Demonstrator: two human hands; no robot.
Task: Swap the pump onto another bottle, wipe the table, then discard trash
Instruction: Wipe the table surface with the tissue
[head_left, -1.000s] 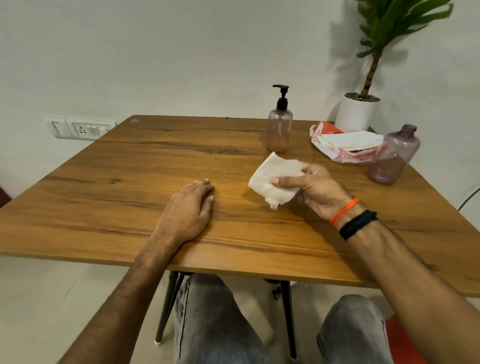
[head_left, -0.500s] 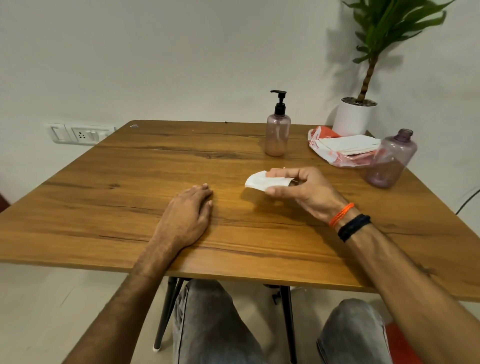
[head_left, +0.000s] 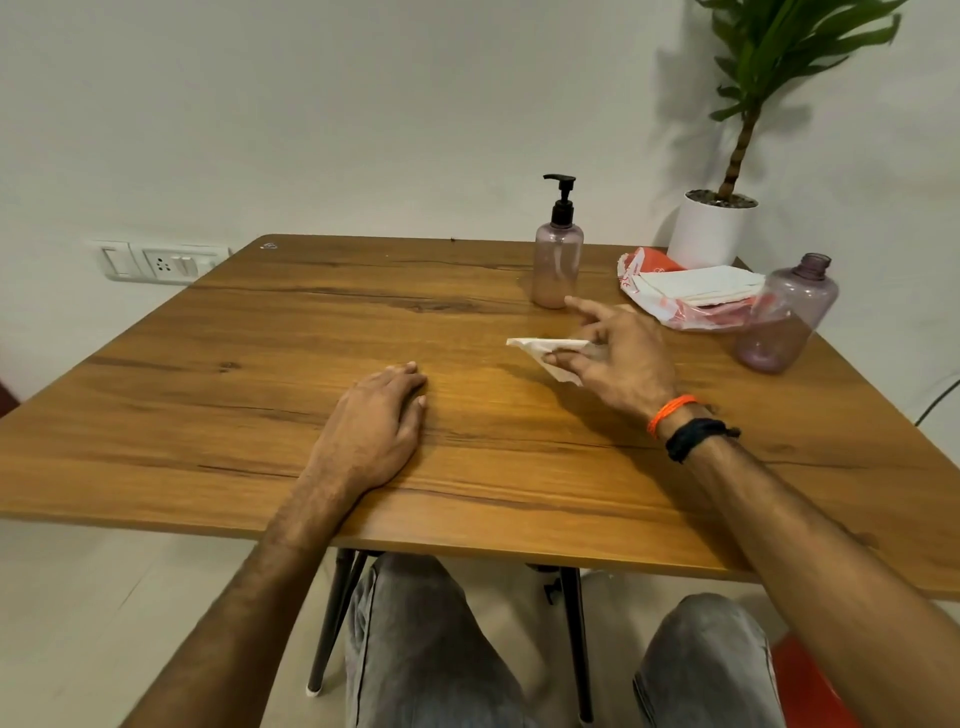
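Head view: the right hand (head_left: 618, 358) pinches a folded white tissue (head_left: 545, 349) between the thumb and the middle fingers, the index finger pointing out straight toward 11 o'clock. The tissue is flattened into a thin wedge, its long axis running roughly 9 to 3 o'clock, the free tip pointing to 9 o'clock; one lower corner hangs down under the thumb. Whether the tissue touches the table (head_left: 260, 364) cannot be told. It sits right of the table's centre, at about 5 o'clock from the pump bottle (head_left: 557, 260). That bottle stands upright near the far edge, translucent pink-brown with a black pump head, the spout pointing to 9 o'clock. A second bottle (head_left: 784, 317) of the same tint stands upright near the right edge with its neck open and no pump fitted. Between the two bottles, toward the far right corner, lies a red and white plastic packet (head_left: 691, 293) with white sheets showing on top, touching or just beside the open bottle. The left hand (head_left: 379, 426) rests flat on the table, palm down, fingers straight and together, holding nothing, at 8 o'clock from the tissue and well apart from it. A potted plant (head_left: 714, 226) stands behind the far right corner.
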